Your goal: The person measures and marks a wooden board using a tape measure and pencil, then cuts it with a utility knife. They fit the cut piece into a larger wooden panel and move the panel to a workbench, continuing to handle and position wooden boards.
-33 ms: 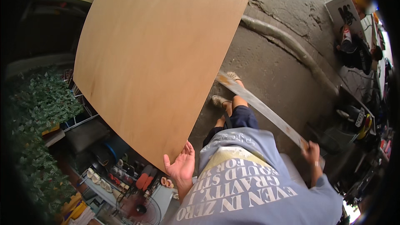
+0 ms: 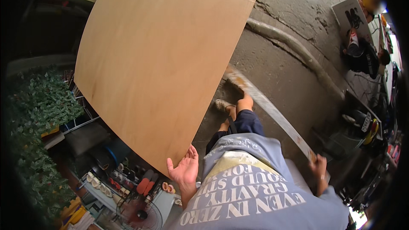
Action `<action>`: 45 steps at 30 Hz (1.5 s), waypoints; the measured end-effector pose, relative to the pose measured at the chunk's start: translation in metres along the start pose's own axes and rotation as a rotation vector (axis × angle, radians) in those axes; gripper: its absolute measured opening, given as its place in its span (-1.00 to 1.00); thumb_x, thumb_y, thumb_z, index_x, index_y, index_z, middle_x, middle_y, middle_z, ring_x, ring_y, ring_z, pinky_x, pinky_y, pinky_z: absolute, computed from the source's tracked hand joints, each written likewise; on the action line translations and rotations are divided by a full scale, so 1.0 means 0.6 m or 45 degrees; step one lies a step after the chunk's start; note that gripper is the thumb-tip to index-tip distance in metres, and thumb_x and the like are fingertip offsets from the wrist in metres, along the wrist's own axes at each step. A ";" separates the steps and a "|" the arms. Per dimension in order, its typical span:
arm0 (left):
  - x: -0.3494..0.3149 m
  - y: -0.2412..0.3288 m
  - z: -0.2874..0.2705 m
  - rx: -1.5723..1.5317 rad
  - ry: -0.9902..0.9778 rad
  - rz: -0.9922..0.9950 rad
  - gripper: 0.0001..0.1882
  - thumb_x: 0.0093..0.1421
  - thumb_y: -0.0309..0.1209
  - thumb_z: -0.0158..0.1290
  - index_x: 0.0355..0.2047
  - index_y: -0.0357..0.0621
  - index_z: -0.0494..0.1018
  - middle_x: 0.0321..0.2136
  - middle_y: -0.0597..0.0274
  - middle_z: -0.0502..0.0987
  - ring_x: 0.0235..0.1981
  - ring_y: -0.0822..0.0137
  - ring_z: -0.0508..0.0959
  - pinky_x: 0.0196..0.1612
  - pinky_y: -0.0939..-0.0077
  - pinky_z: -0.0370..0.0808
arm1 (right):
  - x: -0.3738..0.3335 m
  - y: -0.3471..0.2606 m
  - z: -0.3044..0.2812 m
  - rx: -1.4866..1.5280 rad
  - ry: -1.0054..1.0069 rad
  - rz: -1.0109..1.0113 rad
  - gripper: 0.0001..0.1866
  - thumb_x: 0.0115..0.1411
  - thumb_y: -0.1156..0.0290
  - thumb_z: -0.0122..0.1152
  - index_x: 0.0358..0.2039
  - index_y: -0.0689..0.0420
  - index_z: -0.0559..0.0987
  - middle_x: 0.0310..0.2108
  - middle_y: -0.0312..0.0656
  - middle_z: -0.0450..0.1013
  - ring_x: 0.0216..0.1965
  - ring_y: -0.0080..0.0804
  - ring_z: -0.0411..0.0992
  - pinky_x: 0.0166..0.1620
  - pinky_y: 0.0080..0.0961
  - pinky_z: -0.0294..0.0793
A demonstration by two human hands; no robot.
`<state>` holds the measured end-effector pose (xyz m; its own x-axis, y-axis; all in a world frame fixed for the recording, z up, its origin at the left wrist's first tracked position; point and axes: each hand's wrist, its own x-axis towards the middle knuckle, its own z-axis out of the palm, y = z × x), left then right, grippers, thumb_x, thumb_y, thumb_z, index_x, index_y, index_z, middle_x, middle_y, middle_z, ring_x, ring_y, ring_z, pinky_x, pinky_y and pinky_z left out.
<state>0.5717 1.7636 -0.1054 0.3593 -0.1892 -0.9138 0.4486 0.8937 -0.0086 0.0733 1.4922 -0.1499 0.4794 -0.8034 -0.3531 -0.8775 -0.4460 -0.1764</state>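
A large light-brown plywood sheet (image 2: 157,59) stretches out in front of me, narrowing to a corner near my body. My left hand (image 2: 185,171) is at that corner, palm up, thumb apart and fingers stretched along the edge. Whether it bears any of the sheet's weight I cannot tell. On the right, my right hand (image 2: 318,168) is closed around the near end of a long, flat, greyish bar (image 2: 272,108) with brown stains. The bar slants away to the left, its far end near the sheet's right edge, above my legs.
Below on the left are a standing fan (image 2: 139,215), shoes on a shelf (image 2: 102,191) and leafy greenery (image 2: 40,102). A thick pale hose or pipe (image 2: 294,47) crosses the rough concrete floor (image 2: 272,72). People (image 2: 362,55), a white box (image 2: 351,12) and a motorbike (image 2: 362,121) are at the right.
The bar's far end has swung slightly up and to the right, over one of my feet. My left hand stays at the sheet's corner.
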 end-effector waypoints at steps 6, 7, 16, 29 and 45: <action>0.118 0.003 -0.051 -0.037 0.063 0.019 -0.33 0.14 0.03 -0.06 0.07 -0.27 0.28 0.05 0.01 0.32 0.13 0.13 0.30 0.17 0.11 0.23 | -0.106 -0.015 0.150 0.527 0.230 0.701 -0.72 -0.08 0.35 0.33 -0.60 0.31 0.48 -0.75 -0.09 0.33 -0.66 -0.58 0.19 -0.55 -0.43 0.27; 0.157 0.004 -0.073 0.081 0.032 -0.011 -0.35 0.15 0.03 -0.06 0.07 -0.26 0.28 0.05 0.02 0.33 0.12 0.13 0.32 0.17 0.13 0.24 | -0.068 -0.063 0.175 0.482 0.367 0.760 -0.69 -0.06 0.31 0.32 -0.60 0.32 0.46 -0.74 -0.06 0.32 -0.68 -0.52 0.19 -0.54 -0.36 0.28; 0.381 0.138 -0.444 2.398 -0.033 0.586 -0.56 0.18 -0.07 0.10 -0.27 -0.28 0.52 -0.36 0.09 0.59 -0.32 0.20 0.57 -0.22 0.38 0.47 | 0.333 -0.263 0.118 0.681 0.605 0.508 -0.62 0.07 0.26 0.27 -0.63 0.30 0.40 -0.76 -0.24 0.25 -0.68 -0.47 0.16 -0.54 -0.38 0.23; 0.175 -0.020 -0.461 1.438 0.592 1.336 -0.50 0.25 -0.06 -0.07 -0.49 -0.33 0.48 -0.57 -0.13 0.51 -0.56 -0.03 0.48 -0.42 0.14 0.39 | 0.852 -0.664 0.142 0.008 0.187 -0.656 -0.47 0.13 -0.04 0.20 -0.41 0.30 0.61 -0.39 0.03 0.51 -0.40 -0.03 0.45 -0.23 -0.13 0.43; 0.236 -0.485 -0.650 -0.704 0.681 0.915 -0.33 0.23 0.17 -0.08 0.03 -0.19 0.45 -0.02 0.11 0.49 -0.03 0.23 0.47 0.09 0.33 0.34 | 0.583 -0.862 0.264 0.118 0.135 -2.559 -0.57 0.19 0.07 0.16 -0.29 0.26 0.58 -0.28 0.02 0.49 -0.29 -0.07 0.46 -0.18 -0.16 0.44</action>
<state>0.1730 1.6354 -0.3904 -0.0754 0.5431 -0.8363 -0.2110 0.8110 0.5457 0.6925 1.5045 -0.3278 0.5849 0.6983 0.4127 0.8073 -0.5502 -0.2132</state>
